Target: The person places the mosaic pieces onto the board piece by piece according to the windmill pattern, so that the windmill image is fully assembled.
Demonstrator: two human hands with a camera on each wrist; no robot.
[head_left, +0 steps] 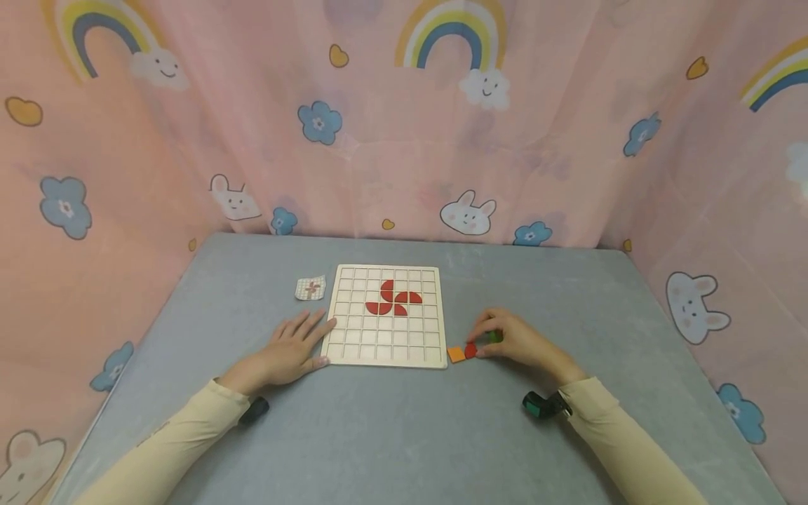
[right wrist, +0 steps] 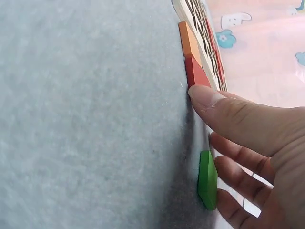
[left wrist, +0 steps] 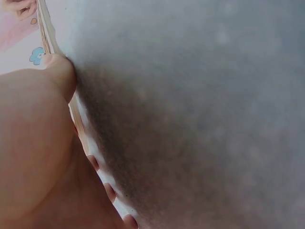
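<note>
A pale wooden grid board [head_left: 353, 333] lies on the table with several red quarter-round pieces [head_left: 412, 298] set in a pinwheel. My left hand [head_left: 287, 351] lies flat with spread fingers, thumb and fingertips touching the board's left edge. Right of the board, my right hand [head_left: 520, 340] pinches a small red piece [right wrist: 196, 74] between thumb and forefinger, low at the table. An orange square piece [head_left: 456, 354] touches that red one on its left. Under the curled fingers of the right hand sits a green piece [right wrist: 207, 181], partly covered in the head view.
A small paper card [head_left: 311, 287] with a printed grid and red pinwheel lies left of the board's upper corner. The grey table [head_left: 404, 435] meets a pink patterned curtain [head_left: 379, 175] at the back and sides. Black wrist devices [head_left: 543, 405] hang under both sleeves.
</note>
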